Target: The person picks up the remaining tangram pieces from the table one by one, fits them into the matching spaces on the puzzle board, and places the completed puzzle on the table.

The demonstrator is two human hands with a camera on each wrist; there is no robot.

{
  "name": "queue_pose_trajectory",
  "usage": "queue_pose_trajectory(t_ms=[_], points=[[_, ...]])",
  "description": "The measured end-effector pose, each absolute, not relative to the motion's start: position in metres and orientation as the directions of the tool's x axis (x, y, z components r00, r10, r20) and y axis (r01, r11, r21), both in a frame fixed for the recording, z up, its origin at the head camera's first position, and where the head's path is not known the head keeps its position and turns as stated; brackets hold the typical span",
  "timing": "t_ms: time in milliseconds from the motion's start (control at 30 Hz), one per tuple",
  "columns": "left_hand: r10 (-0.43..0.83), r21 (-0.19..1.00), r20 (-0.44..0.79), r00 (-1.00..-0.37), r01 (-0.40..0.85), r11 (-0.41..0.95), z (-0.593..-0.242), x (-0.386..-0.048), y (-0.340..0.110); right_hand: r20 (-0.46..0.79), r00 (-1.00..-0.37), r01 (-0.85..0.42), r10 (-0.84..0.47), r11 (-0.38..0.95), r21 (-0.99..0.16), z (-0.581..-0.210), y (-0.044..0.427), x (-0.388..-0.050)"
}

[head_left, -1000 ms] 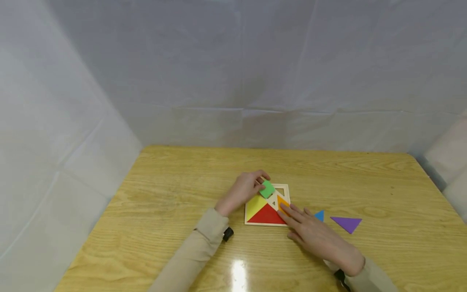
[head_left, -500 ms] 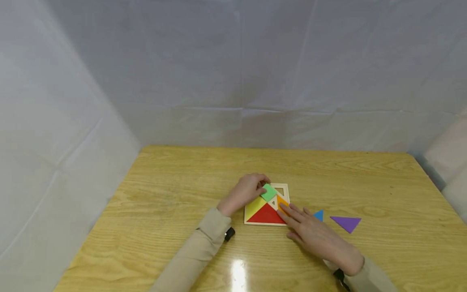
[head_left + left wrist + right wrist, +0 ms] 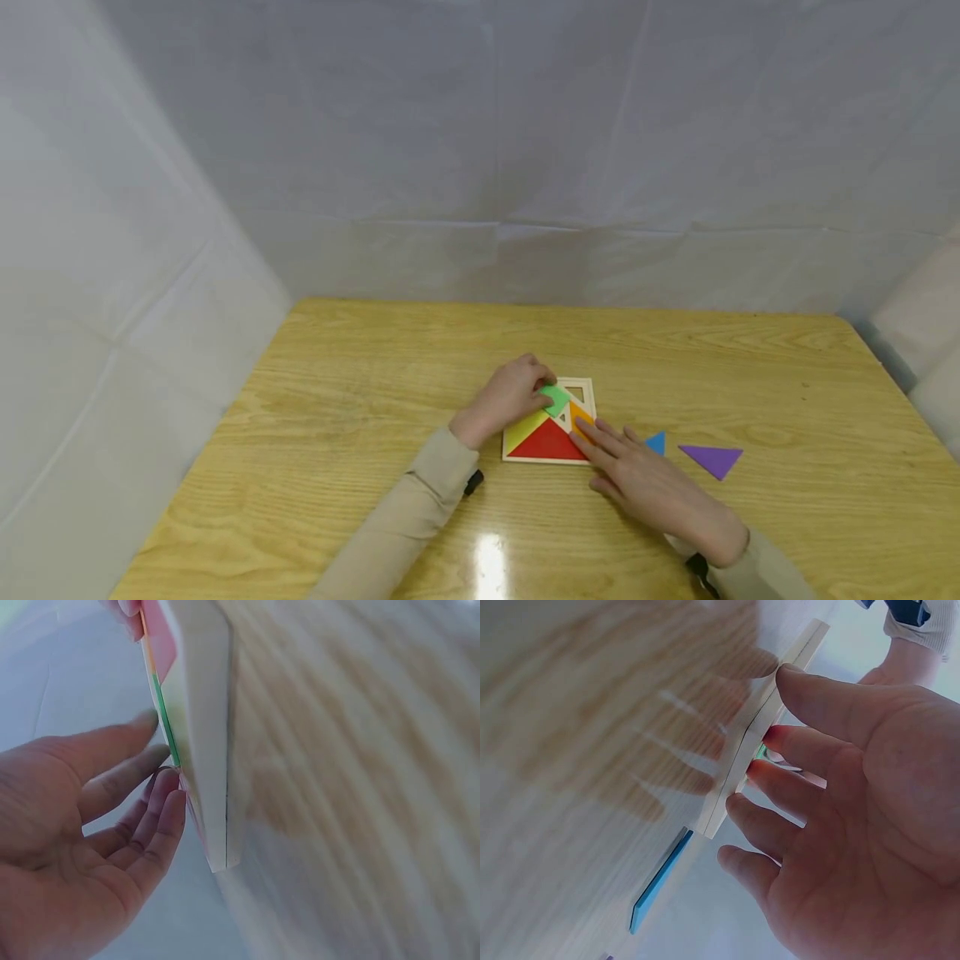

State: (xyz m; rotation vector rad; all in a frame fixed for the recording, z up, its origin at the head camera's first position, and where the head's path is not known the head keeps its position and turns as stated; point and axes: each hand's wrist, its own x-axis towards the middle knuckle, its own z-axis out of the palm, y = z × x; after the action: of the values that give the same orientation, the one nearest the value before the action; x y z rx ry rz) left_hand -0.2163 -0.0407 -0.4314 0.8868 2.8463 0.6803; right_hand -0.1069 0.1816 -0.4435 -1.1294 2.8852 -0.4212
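The left hand [image 3: 504, 397] [image 3: 82, 810] holds a green square [image 3: 557, 401] [image 3: 166, 720] at its edges, thumb and fingers against it, over the upper part of a wooden puzzle board [image 3: 543, 462] [image 3: 206, 712] [image 3: 739, 742]. Yellow [image 3: 522, 428] and red [image 3: 547, 442] pieces lie flat in the board, with an orange piece [image 3: 578, 412] at the right. Fairly straight fingers of the right hand [image 3: 652, 479] [image 3: 855, 780] rest on the orange piece and the board's right side, partly covering them. Bare recesses show near the board's upper right corner and centre.
A blue triangle [image 3: 657, 442] [image 3: 660, 881] lies on the table [image 3: 375, 375] just right of the board, partly behind the right hand. Farther right is a purple triangle [image 3: 712, 460]. Pale sheeting [image 3: 450, 150] hangs behind the table and at its sides.
The left hand has moved the green square slightly right and down, and it now lies flatter against the board. The right hand has stayed almost still.
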Motion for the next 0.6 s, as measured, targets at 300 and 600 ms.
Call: queue_pose_trajectory(t_ms=[300, 600], points=[[0.582, 0.391, 0.039, -0.812, 0.549, 0.739, -0.4337, -0.2135, -0.0390, 0.086, -0.737, -0.668, -0.671, 0.702, -0.248, -0.4434, 0.1820, -0.1070], [0.577, 0.392, 0.016, -0.817, 0.536, 0.748, -0.4324, -0.2152, -0.0398, 0.065, -0.740, -0.660, -0.669, 0.704, -0.262, -0.4425, 0.1818, -0.1075]])
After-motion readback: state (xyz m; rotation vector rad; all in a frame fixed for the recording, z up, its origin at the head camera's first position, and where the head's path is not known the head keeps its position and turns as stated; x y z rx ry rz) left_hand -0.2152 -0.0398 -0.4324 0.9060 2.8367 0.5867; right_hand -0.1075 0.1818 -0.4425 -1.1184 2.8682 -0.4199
